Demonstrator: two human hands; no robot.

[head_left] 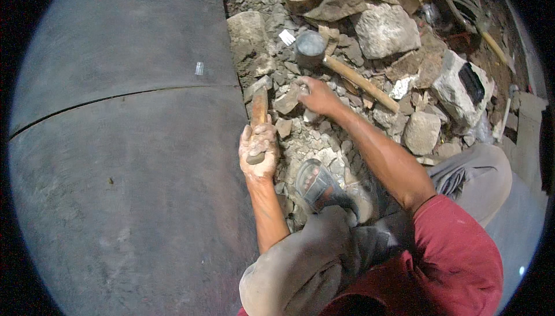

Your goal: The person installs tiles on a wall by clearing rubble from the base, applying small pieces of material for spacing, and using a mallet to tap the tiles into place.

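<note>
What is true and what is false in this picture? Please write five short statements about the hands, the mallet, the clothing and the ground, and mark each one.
1. The left hand holds a brown bar. True.
2. The mallet lies on the rubble. True.
3. The right hand grips the mallet's handle. False: it is at a grey stone, and the handle is free.
4. The visible sleeve is blue. False: it is red.
5. The smooth dark surface lies to the right of the rubble. False: it lies to the left.
</note>
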